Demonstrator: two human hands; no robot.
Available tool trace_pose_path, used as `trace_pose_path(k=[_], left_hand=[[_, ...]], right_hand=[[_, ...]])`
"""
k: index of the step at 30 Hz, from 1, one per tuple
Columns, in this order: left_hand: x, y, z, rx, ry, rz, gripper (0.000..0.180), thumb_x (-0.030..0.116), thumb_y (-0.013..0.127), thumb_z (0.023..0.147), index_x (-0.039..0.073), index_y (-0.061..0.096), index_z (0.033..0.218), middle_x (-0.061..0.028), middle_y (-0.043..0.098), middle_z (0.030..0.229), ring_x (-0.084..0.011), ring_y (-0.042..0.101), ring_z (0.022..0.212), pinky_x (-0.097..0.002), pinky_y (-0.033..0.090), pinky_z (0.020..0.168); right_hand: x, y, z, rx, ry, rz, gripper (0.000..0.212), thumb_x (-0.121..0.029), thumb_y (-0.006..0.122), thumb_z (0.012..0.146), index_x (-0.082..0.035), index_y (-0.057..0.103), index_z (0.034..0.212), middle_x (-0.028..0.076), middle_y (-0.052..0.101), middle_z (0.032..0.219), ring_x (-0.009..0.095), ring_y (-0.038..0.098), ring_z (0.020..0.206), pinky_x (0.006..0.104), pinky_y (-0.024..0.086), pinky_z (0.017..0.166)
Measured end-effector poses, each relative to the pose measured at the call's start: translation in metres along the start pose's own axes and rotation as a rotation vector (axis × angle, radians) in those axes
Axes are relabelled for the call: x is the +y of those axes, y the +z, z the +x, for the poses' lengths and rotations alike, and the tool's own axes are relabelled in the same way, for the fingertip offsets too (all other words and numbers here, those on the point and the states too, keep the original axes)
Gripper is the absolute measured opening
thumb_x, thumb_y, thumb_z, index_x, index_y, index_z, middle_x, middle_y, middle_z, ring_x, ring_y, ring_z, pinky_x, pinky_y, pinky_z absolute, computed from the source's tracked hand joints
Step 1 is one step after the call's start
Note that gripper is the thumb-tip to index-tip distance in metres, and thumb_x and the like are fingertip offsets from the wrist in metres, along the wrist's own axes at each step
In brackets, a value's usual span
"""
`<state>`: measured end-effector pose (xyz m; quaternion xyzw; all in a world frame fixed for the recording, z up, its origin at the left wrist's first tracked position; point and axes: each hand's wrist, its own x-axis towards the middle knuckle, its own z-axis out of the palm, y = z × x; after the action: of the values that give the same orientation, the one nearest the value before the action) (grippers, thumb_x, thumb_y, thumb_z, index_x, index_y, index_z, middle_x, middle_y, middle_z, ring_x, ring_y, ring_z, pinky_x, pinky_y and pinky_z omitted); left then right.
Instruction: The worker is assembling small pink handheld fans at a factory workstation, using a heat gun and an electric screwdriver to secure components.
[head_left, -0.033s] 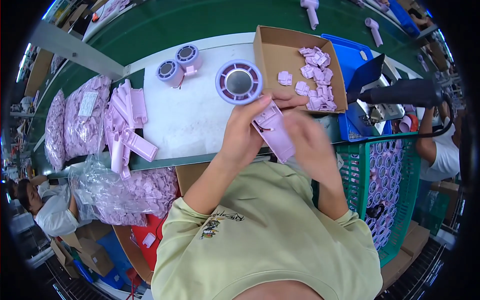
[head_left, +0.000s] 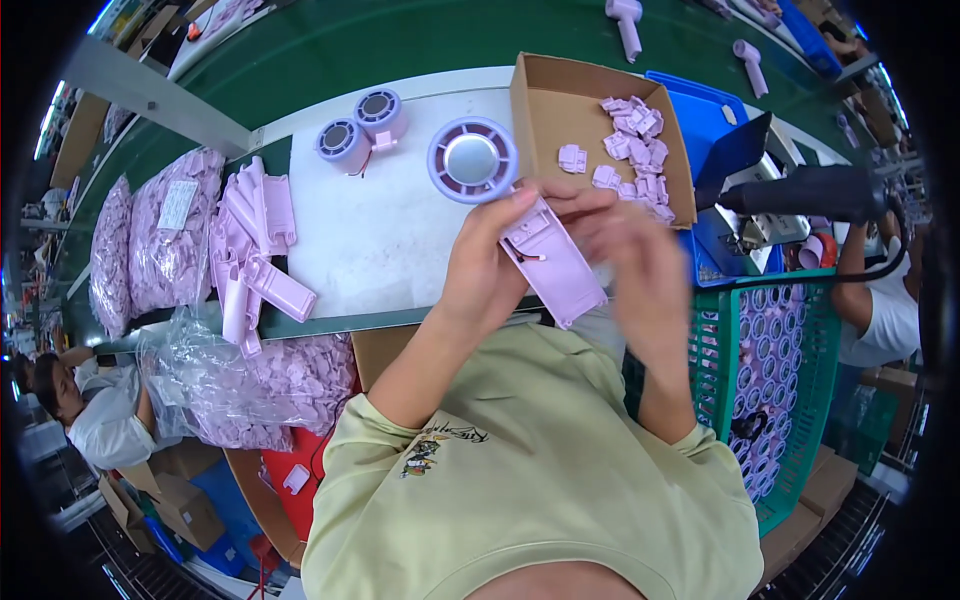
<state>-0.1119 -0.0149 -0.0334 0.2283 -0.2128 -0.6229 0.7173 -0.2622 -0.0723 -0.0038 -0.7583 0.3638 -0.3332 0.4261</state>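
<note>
A lilac handheld fan (head_left: 560, 270) has a round, spoked head with a silver disc in the middle. Its handle is an opened shell, and short dark wires with a small white plug lie in it. My left hand (head_left: 485, 255) is closed around the neck and upper handle, thumb on top. Beside the handle, my right hand (head_left: 645, 270) is smeared by motion, so whether its fingers hold anything cannot be made out. Two similar round heads (head_left: 342, 146) stand on the white work mat (head_left: 370, 250). Lilac handle shells (head_left: 255, 230) are heaped to the left.
A cardboard box (head_left: 548, 110) holds small lilac pieces. Right of it are a blue tray (head_left: 705, 95) and a black tool (head_left: 800, 192) with a cable. A green crate (head_left: 710, 345) is filled with round heads. Bagged parts (head_left: 175, 245) lie left. Co-workers sit on both sides.
My right hand has shifted up and to the right, off the handle's edge, uncovering more of the shell. The fan has tilted slightly in my left hand.
</note>
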Motion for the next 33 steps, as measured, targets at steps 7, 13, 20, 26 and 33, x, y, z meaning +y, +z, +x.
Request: trace_pose_path(k=[7, 13, 20, 26, 33], left_hand=[[-0.004, -0.006, 0.009, -0.048, -0.054, -0.411, 0.038, 0.026, 0.046, 0.091, -0.002, 0.053, 0.115, -0.0242, 0.060, 0.114, -0.0325, 0.059, 0.106, -0.0466, 0.047, 0.093], [-0.007, -0.009, -0.006, 0.135, -0.089, -0.241, 0.025, 0.023, 0.046, 0.089, 0.001, 0.054, 0.097, -0.0050, 0.041, 0.052, -0.0144, 0.034, 0.036, -0.0293, 0.028, 0.038], [-0.017, -0.002, -0.013, 0.109, -0.201, -0.130, 0.023, 0.020, 0.045, 0.087, 0.001, 0.054, 0.096, -0.0035, 0.037, 0.049, -0.0113, 0.030, 0.035, -0.0271, 0.025, 0.038], [-0.029, 0.008, -0.010, 0.087, -0.296, -0.078, 0.023, 0.018, 0.044, 0.088, -0.001, 0.054, 0.096, -0.0038, 0.039, 0.050, -0.0109, 0.031, 0.036, -0.0264, 0.026, 0.040], [-0.038, 0.032, -0.001, 0.193, -0.376, 0.128, 0.024, 0.020, 0.043, 0.092, -0.001, 0.052, 0.100, -0.0016, 0.038, 0.051, -0.0098, 0.031, 0.037, -0.0256, 0.028, 0.041]], right_hand=[[0.039, -0.081, 0.052, 1.050, -0.284, -0.365, 0.053, -0.019, 0.072, 0.085, 0.004, 0.042, 0.122, 0.011, 0.057, 0.098, 0.021, 0.057, 0.094, 0.0339, 0.045, 0.088], [0.052, -0.109, 0.052, 0.863, -0.335, 0.171, 0.033, -0.011, 0.065, 0.088, 0.000, 0.048, 0.115, 0.002, 0.052, 0.065, 0.009, 0.050, 0.053, 0.0255, 0.045, 0.055], [0.043, -0.136, 0.028, 1.071, -0.522, 0.254, 0.023, -0.003, 0.058, 0.089, -0.001, 0.048, 0.110, 0.001, 0.045, 0.060, 0.006, 0.037, 0.043, 0.0243, 0.035, 0.043], [0.057, -0.128, 0.039, 1.046, -0.388, 0.140, 0.022, -0.002, 0.058, 0.089, -0.002, 0.048, 0.109, 0.000, 0.044, 0.058, 0.005, 0.036, 0.042, 0.0233, 0.033, 0.041], [0.021, -0.108, 0.003, 0.896, -0.330, 0.535, 0.014, -0.006, 0.052, 0.091, -0.006, 0.049, 0.104, -0.004, 0.036, 0.057, 0.005, 0.033, 0.040, 0.0221, 0.032, 0.040]])
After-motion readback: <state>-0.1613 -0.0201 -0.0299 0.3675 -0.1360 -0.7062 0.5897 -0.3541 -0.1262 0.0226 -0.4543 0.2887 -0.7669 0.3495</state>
